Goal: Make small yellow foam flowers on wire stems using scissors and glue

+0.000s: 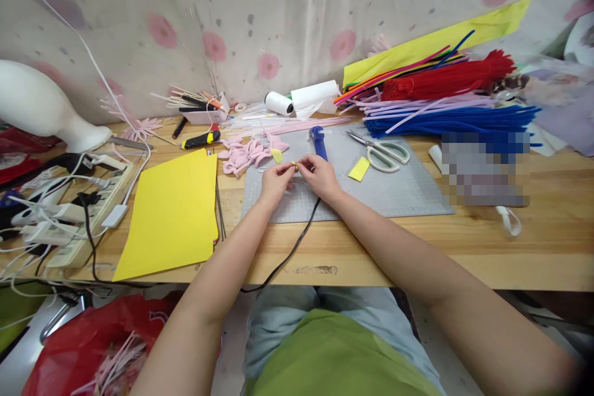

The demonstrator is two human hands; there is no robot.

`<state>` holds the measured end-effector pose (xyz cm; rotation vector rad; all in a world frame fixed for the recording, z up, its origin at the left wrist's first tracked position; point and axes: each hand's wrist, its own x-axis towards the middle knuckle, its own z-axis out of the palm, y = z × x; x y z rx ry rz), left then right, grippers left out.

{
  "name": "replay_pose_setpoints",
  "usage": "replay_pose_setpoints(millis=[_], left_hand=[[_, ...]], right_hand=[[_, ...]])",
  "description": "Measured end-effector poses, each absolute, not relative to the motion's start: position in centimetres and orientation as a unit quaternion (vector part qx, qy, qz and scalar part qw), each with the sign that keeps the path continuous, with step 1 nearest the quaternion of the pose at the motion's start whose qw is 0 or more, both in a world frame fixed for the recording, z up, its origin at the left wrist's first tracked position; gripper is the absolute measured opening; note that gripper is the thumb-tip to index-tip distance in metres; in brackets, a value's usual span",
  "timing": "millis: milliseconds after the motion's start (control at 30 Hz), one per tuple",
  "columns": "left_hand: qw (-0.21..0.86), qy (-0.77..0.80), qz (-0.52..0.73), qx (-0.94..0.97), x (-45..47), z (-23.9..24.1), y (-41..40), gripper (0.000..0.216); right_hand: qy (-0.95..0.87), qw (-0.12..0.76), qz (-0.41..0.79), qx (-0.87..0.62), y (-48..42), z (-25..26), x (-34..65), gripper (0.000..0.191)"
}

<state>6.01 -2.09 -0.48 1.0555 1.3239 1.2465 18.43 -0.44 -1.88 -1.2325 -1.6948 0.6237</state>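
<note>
Small yellow piece [295, 166] pinched between left hand [276, 182] and right hand [321, 177] over the gray cutting mat [403, 192]
The piece lies directly between the two sets of fingertips, neither hand nearer; each thumb and forefinger is closed on it. Location: above the mat, nearer its left edge than its right, back from the front edge of the desk [394, 260]. Appearance: bright yellow, mostly covered by the fingers; long axis and outline cannot be determined
</note>
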Motion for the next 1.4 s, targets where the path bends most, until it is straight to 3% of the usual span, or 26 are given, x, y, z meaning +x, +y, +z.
replay_pose_setpoints(millis=[967,1133,1400], left_hand=[[0.444,0.560,0.546,0.437,6.0,-1.3,-1.5,0.017],[0.416,0.581,0.529,0.458,6.1,-1.6,-1.7,0.016],[0.397,0.597,0.510,0.476,6.3,-1.5,-2.0,0.016]], right_hand=[[-0.704,0.416,0.209,-0.536,-1.1,-1.8,18.1,0.017],[-0.721,0.435,0.141,-0.520,-1.3,-1.8,18.4,0.016],[-0.770,0.388,0.077,-0.501,-1.6,-1.6,18.4,0.015]])
